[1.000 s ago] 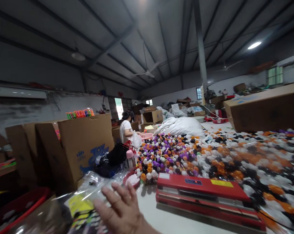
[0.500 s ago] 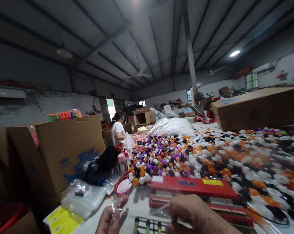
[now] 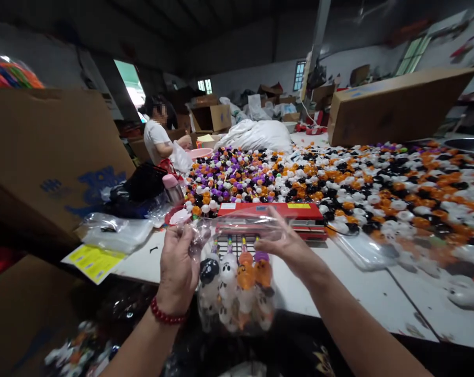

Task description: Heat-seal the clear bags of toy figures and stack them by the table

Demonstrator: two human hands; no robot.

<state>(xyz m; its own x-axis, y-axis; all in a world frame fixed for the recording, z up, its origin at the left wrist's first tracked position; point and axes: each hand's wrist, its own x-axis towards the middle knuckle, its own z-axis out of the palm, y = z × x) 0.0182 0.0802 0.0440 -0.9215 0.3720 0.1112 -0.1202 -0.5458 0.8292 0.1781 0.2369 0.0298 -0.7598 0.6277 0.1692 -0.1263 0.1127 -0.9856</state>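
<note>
Toys (image 3: 237, 283) already fill the clear bag (image 3: 237, 246), held up near the table edge. Left hand (image 3: 179, 266) and right hand (image 3: 284, 245) each pinch its open top; the red sealer (image 3: 270, 215) behind seemingly awaits it.

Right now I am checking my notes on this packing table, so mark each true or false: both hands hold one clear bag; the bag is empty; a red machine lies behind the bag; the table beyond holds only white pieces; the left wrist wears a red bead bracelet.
1. Both hands hold one clear bag: true. The left hand and right hand grip the clear bag at its top.
2. The bag is empty: false. It holds small toy figures in black, white and orange.
3. A red machine lies behind the bag: true.
4. Only white pieces: false. The heap of pieces is orange, black, white and purple.
5. Red bead bracelet on the left wrist: true.
</note>
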